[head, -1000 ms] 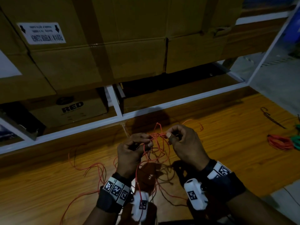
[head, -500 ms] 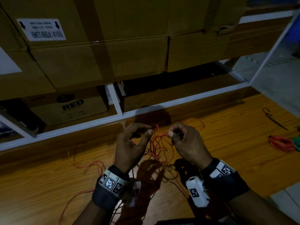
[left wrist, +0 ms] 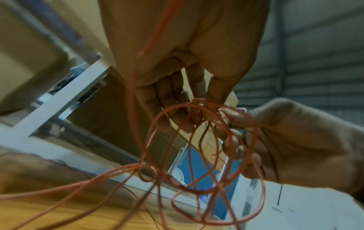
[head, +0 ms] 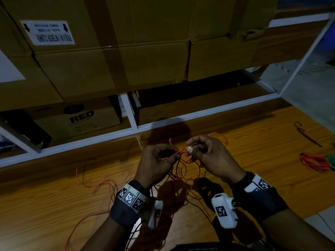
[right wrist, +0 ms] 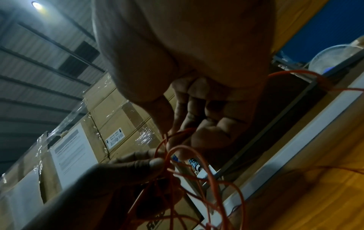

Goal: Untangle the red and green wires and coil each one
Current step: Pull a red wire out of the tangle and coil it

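A tangle of thin red wire (head: 178,165) hangs between my two hands above the wooden table (head: 54,205). My left hand (head: 159,160) pinches a strand of it between thumb and fingers. My right hand (head: 203,151) pinches the same knot from the other side, thumb nail up. In the left wrist view the red wire (left wrist: 199,147) forms several loops below my left hand (left wrist: 185,96), with the right hand (left wrist: 275,140) gripping beside it. The right wrist view shows the red wire (right wrist: 177,155) at my right hand (right wrist: 189,124). Loose red strands trail left over the table. No green wire shows in the tangle.
A coiled red bundle (head: 315,162) with a bit of green wire (head: 331,160) lies at the table's right edge. A dark hooked tool (head: 306,133) lies behind it. A white shelf frame (head: 130,113) with cardboard boxes (head: 126,51) stands close behind the table.
My left hand, which had let go with its fingers spread half a second ago, has closed on the red wire again beside the right hand. The right hand kept its pinch.
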